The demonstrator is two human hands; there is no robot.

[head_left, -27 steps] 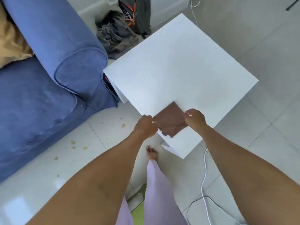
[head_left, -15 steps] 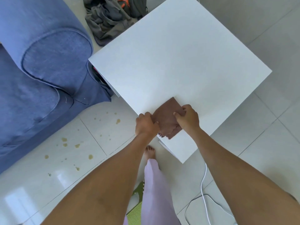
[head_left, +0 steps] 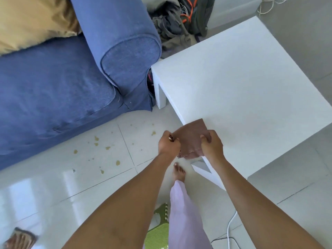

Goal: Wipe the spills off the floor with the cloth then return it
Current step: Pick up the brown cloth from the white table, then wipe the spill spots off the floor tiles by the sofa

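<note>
A brown cloth (head_left: 191, 139) lies folded at the near corner of the white table (head_left: 242, 90), its lower edge hanging past the table's rim. My left hand (head_left: 168, 143) grips the cloth's left edge and my right hand (head_left: 212, 144) grips its right side. Yellowish spills (head_left: 107, 147) dot the white floor tiles to the left of my hands, in front of the sofa; one drop (head_left: 153, 133) lies close to the table leg.
A blue sofa (head_left: 71, 78) with a tan cushion (head_left: 32, 20) fills the left. Dark clothes and a bag (head_left: 179, 24) lie behind the table. My bare foot (head_left: 178, 172) stands below the cloth. A green mat (head_left: 158, 230) and a white cable (head_left: 230, 229) lie near the bottom.
Both hands have closed tighter on the cloth and drawn it toward the table's edge, so it hangs over the rim. The view has swung left, showing more sofa and spills.
</note>
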